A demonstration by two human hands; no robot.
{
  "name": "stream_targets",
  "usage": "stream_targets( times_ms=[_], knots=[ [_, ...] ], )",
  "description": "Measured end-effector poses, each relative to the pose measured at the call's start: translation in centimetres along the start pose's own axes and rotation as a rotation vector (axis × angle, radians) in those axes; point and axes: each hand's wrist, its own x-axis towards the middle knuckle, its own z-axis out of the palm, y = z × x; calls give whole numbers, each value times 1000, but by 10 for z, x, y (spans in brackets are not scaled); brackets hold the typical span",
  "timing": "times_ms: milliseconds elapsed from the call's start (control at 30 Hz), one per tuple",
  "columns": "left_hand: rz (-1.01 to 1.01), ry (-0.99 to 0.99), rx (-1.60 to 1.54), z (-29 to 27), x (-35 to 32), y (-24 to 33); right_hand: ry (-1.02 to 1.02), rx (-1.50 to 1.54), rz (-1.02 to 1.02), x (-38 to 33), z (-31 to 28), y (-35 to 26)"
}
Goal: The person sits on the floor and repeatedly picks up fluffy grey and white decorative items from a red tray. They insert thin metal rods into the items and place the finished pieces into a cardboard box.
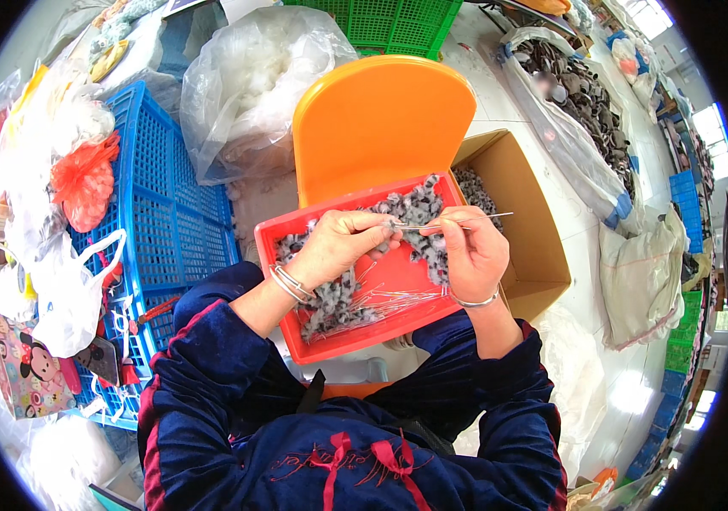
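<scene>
Over a red tray (292,336) on my lap, both hands meet at chest front. My left hand (338,247) pinches a small grey plush piece (387,244) between thumb and fingers. My right hand (473,255) is closed round a thin metal rod (496,215); its left end reaches the plush piece, and whether it passes inside is hidden by my fingers. Grey-and-black plush pieces (330,302) lie in piles along the tray's left, far and right parts. Several thin pale sticks or wires (406,300) are spread across its near right part.
An orange chair (381,119) stands just beyond the tray. To the right is an open cardboard box (543,264) with more plush pieces. A blue crate (160,213) and a clear bag of white stuffing (253,77) are left. A sack of dark pieces (573,94) lies far right.
</scene>
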Motion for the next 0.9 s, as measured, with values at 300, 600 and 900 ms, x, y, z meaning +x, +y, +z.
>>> stream_targets(
  times_ms=[300, 600, 900],
  knots=[
    [12, 16, 5, 1, -1, -2, -30, -120, -109, 1, 1, 4],
    [-33, -37, 25, -4, 0, -2, 0, 43, 105, 1, 6, -2],
    [-72, -65, 100, -3, -4, 4, 8, 251, 383, -1, 9, 3]
  ],
)
